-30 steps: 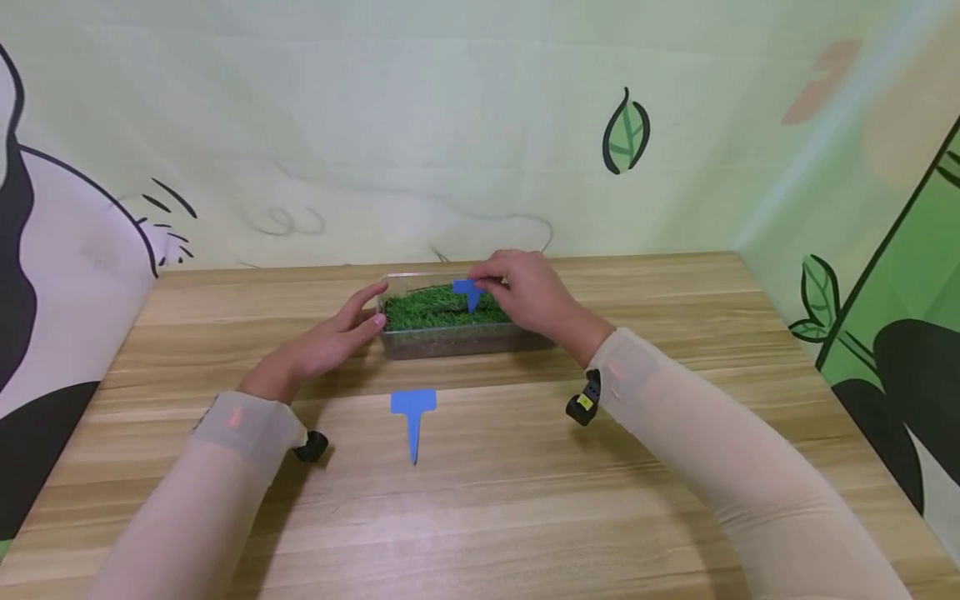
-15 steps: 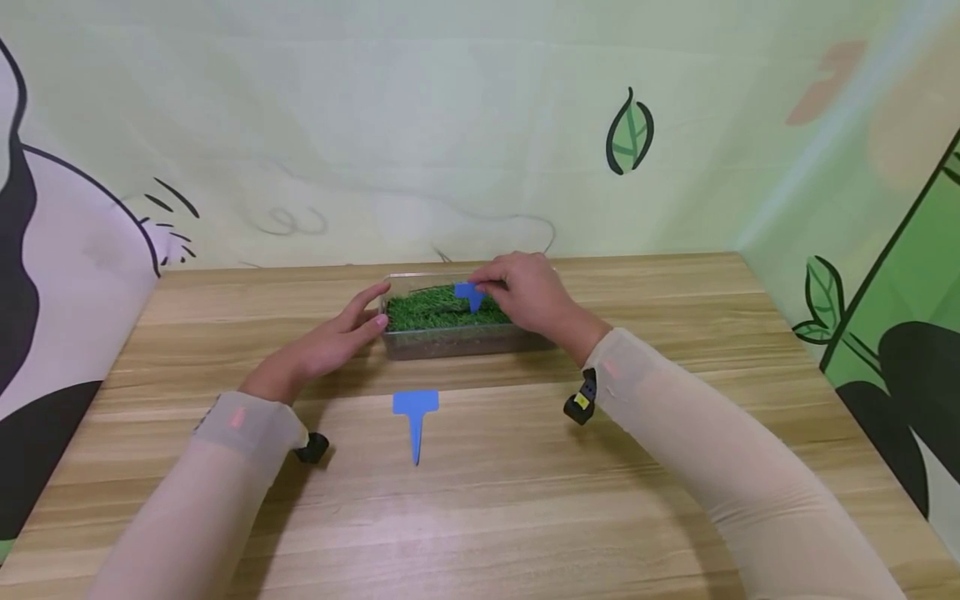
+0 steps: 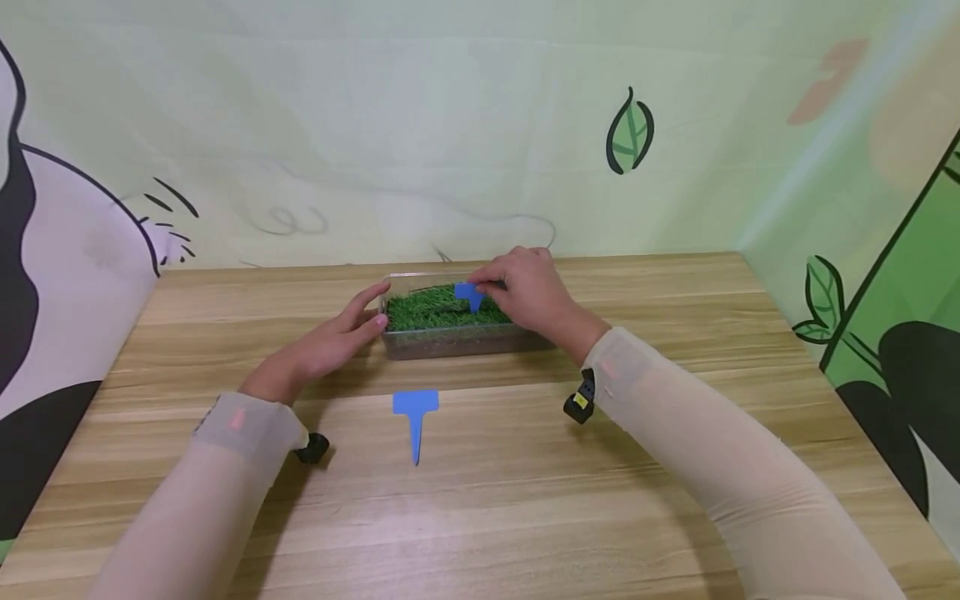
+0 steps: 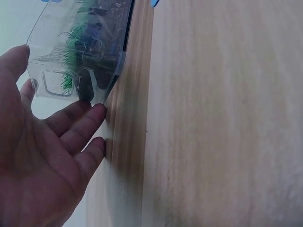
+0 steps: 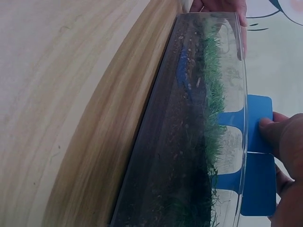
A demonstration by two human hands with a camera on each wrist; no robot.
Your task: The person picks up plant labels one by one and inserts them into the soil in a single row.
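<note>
A clear plastic box of dark soil and green grass stands near the table's back edge. My right hand pinches the broad head of a blue T-shaped plant label, whose stem goes down into the grass. The right wrist view shows a second blue label upright beside it, under the same hand; from the head it is hidden. At the box's left end, my left hand rests its spread fingers against the wall and corners. Another blue plant label lies flat on the table, point toward me.
The wooden table runs back to a pale green printed wall cloth, close behind the box. A small black wrist camera sits at the left cuff, and another camera at the right.
The back of my right hand has risen very slightly while its fingertips stay on the label. The left hand, box and loose label keep their places.
</note>
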